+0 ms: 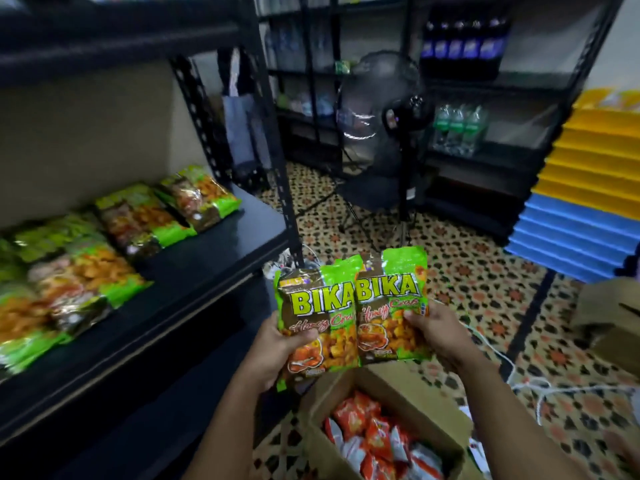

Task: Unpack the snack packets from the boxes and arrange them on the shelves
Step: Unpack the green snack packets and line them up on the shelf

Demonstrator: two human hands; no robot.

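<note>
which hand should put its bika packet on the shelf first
Probably left: the left hand with its packet is on the side of the shelf; the right hand is farther away.

Two bare forearms show from the lower edge of the head view, each ending in a bare hand: the left hand (pixel 277 344) and the right hand (pixel 437 336). No sleeve covers either forearm as far back as the view shows. The wrists and visible fingers carry no watch, band, ring or glove.
</note>
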